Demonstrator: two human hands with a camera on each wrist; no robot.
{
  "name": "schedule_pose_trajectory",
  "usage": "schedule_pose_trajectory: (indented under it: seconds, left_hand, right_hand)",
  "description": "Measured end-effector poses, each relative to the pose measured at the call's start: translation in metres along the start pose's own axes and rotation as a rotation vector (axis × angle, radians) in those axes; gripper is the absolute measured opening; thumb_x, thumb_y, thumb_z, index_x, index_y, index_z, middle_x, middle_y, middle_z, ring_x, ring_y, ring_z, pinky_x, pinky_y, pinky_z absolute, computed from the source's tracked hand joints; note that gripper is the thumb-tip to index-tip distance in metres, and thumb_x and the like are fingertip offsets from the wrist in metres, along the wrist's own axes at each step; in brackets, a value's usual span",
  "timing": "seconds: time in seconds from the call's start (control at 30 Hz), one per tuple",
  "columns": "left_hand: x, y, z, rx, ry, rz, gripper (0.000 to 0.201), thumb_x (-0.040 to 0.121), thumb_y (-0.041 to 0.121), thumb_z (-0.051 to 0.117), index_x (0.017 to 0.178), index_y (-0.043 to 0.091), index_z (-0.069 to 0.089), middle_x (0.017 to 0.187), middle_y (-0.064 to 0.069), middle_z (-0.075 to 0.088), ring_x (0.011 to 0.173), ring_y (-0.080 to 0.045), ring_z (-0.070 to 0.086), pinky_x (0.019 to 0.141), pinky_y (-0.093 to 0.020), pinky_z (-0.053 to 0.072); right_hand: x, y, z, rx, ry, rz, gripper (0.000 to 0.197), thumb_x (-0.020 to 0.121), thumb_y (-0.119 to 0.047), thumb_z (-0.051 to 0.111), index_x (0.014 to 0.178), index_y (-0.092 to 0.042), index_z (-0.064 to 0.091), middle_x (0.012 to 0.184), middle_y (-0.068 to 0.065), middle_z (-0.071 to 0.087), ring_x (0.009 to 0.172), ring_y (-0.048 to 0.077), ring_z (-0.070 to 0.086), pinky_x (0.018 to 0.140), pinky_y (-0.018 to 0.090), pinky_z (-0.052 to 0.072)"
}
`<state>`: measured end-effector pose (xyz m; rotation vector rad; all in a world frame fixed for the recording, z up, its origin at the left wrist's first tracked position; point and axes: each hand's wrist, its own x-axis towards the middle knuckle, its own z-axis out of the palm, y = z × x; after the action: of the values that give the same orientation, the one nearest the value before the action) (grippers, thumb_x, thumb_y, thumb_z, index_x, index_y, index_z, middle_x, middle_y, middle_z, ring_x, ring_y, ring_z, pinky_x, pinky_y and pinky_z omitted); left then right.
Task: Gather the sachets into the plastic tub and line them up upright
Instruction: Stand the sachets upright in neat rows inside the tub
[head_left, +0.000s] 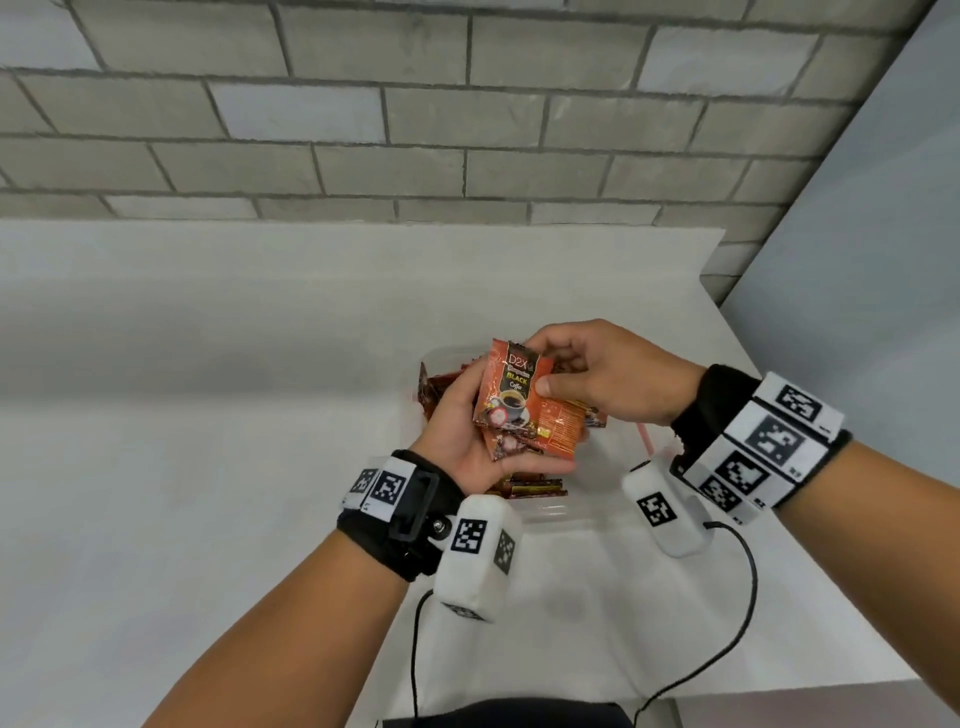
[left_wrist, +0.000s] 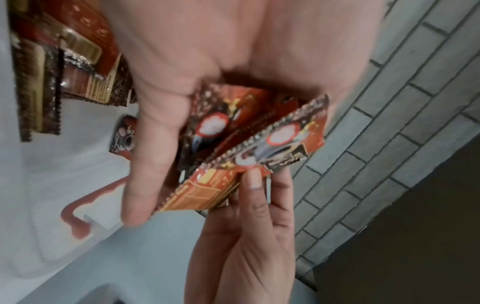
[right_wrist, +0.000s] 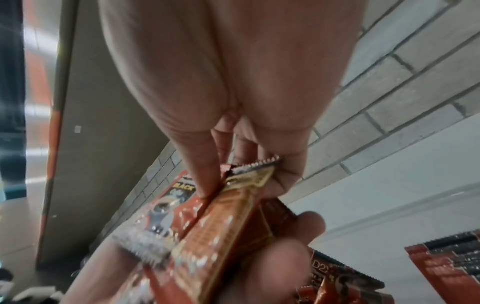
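Over a clear plastic tub (head_left: 566, 517) on the white table, both hands hold one small bundle of red-orange coffee sachets (head_left: 511, 392). My left hand (head_left: 465, 421) cups the bundle from below and behind. The thumb and fingers of my right hand (head_left: 540, 364) pinch its top right edge. In the left wrist view the held sachets (left_wrist: 259, 144) fan apart between the two hands. In the right wrist view my right hand's fingertips (right_wrist: 207, 185) clamp the serrated top of the bundle (right_wrist: 233, 216). More sachets (head_left: 530, 488) lie in the tub beneath.
The tub has a pink latch (head_left: 647, 439) on its right side. A grey brick wall (head_left: 467, 130) runs behind the table, and a pale panel (head_left: 857, 260) closes the right side. Black cables (head_left: 748, 587) from the wrist cameras trail toward the table's front edge.
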<state>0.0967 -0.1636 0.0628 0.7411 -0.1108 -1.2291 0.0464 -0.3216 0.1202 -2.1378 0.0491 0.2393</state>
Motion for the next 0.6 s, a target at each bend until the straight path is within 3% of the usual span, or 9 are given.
schedule_pose_trajectory:
  seconds: [0.1,0.17,0.27,0.4,0.47,0.53,0.6]
  left_hand:
    - [0.005,-0.001,0.001,-0.071,-0.059,0.02,0.095,0.05,0.058,0.084,0.128,0.01,0.055,0.121,-0.025,0.062,0.105,-0.048,0.061,0.079,-0.061,0.053]
    - [0.008,-0.002,0.0,-0.113,-0.037,0.058,0.101,0.037,0.052,0.092,0.122,0.011,0.057,0.112,-0.021,0.067,0.099,-0.042,0.066,0.072,-0.059,0.055]
    - [0.013,-0.001,-0.004,-0.122,-0.011,0.112,0.098,0.029,0.044,0.096,0.115,0.012,0.061,0.107,-0.017,0.07,0.096,-0.037,0.068,0.072,-0.058,0.056]
    - [0.017,0.001,-0.013,-0.136,-0.064,0.144,0.078,0.034,0.038,0.097,0.104,0.012,0.074,0.112,-0.015,0.069,0.1,-0.036,0.067,0.079,-0.063,0.051]
    - [0.018,0.001,-0.015,-0.117,-0.015,0.157,0.061,0.047,0.024,0.093,0.103,0.013,0.073,0.11,-0.014,0.07,0.099,-0.033,0.068,0.075,-0.06,0.054]
    - [0.019,0.001,-0.014,-0.077,0.074,0.166,0.037,0.069,0.011,0.071,0.106,0.011,0.066,0.101,-0.012,0.072,0.09,-0.028,0.07,0.069,-0.051,0.058]
    - [0.02,0.001,-0.014,-0.059,0.115,0.174,0.032,0.073,0.008,0.053,0.103,0.009,0.064,0.094,-0.012,0.072,0.081,-0.025,0.071,0.066,-0.044,0.06]
  right_hand:
    - [-0.003,0.001,0.004,0.025,0.049,-0.035,0.026,0.092,-0.007,0.059,0.112,-0.023,0.058,0.103,-0.004,0.065,0.085,0.01,0.066,0.07,0.035,0.057]
    - [-0.002,0.001,0.007,0.013,0.081,-0.059,0.032,0.092,-0.007,0.058,0.122,-0.02,0.056,0.108,-0.005,0.063,0.095,0.011,0.063,0.078,0.031,0.055]
    - [0.002,0.002,0.011,-0.05,0.135,-0.098,0.039,0.092,-0.007,0.058,0.129,-0.017,0.054,0.118,-0.004,0.06,0.107,0.01,0.057,0.092,0.024,0.049]
    - [0.005,0.007,0.017,-0.062,0.176,-0.099,0.044,0.092,-0.009,0.058,0.133,-0.024,0.051,0.121,0.002,0.05,0.113,0.014,0.051,0.096,0.026,0.046]
    - [0.007,0.013,0.02,-0.073,0.196,-0.076,0.048,0.091,-0.01,0.058,0.133,-0.031,0.051,0.117,-0.001,0.042,0.118,0.016,0.042,0.101,0.028,0.042]
    - [0.008,0.019,0.021,-0.126,0.221,-0.049,0.052,0.089,-0.012,0.06,0.134,-0.034,0.049,0.12,-0.003,0.038,0.123,0.018,0.033,0.108,0.033,0.033]
    - [0.006,0.023,0.021,-0.111,0.257,-0.026,0.055,0.087,-0.015,0.063,0.136,-0.033,0.047,0.127,-0.002,0.038,0.126,0.019,0.032,0.11,0.039,0.032]
